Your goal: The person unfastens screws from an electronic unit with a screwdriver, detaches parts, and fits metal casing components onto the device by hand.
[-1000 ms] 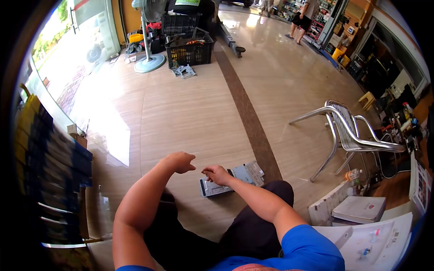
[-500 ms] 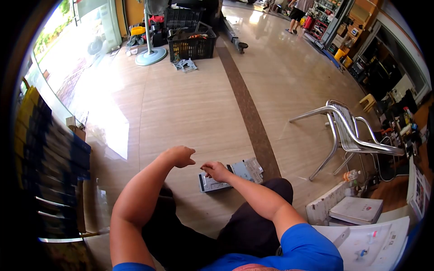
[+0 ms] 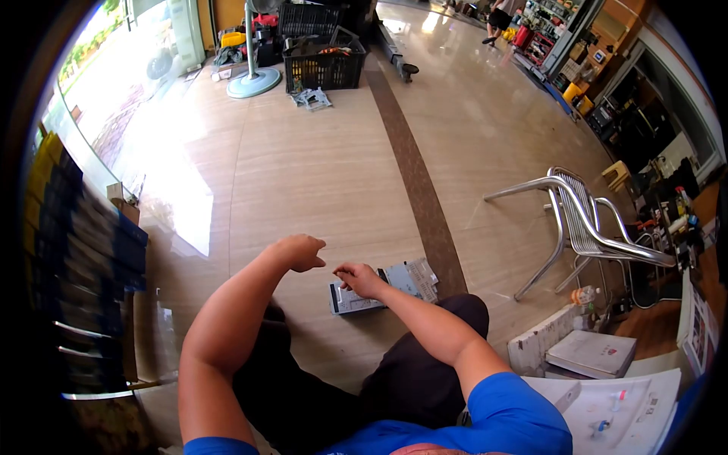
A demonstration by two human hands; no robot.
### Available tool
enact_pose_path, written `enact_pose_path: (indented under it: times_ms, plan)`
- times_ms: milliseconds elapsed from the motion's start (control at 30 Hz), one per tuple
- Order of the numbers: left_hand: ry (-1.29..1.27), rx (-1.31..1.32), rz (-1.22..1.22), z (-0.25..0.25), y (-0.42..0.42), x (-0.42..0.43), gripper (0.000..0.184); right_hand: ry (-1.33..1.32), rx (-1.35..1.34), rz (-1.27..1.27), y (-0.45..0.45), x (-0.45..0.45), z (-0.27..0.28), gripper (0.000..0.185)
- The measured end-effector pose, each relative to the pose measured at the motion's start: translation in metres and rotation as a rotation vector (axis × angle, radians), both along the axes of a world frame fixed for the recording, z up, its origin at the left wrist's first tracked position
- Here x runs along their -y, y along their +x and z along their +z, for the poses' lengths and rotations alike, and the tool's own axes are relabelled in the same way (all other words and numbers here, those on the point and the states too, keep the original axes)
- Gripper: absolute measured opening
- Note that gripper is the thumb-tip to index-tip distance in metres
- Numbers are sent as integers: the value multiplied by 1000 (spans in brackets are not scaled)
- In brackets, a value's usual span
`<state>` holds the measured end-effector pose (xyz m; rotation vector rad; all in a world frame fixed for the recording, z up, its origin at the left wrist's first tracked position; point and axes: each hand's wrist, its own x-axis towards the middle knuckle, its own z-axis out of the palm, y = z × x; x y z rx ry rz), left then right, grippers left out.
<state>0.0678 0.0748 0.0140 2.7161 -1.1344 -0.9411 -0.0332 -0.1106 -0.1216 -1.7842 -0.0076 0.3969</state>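
Note:
A flat metal box-shaped device (image 3: 356,301) with a dark front edge and a pale label lies on the floor between my knees. Its silvery right part (image 3: 413,279) carries more labels. Over the device hovers my right hand (image 3: 362,279), its thumb and fingers curled together; anything small between them is too tiny to make out. My left hand (image 3: 303,252) is raised just left of it and above the floor. Its fingers point right, with fingertips apart and nothing visible in them. The two hands are close but not touching.
A metal-tube chair (image 3: 580,216) stands at right, near a white box (image 3: 591,353). Stacked dark boxes (image 3: 91,265) line the left. Farther off are a black crate (image 3: 324,67), a fan base (image 3: 254,83) and metal brackets (image 3: 311,98). A person (image 3: 500,19) is in the background.
My right hand has lifted slightly from the device, and my left hand has risen a little. The view has shifted slightly. The device stays on the floor.

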Motion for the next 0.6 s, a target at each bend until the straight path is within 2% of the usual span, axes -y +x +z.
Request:
enact_pose_path:
  times_ms: [300,500,600]
  plan:
    - [-58,28,6,-14,4,-2,52,-35,2,-45,0,1,-3,19]
    - [-37,13,0,3,1,0,56,17,24,-38,2,2,-2,21]
    - [-31,19,0,-15,8,0,59,31,-35,-65,4,3,-8,19]
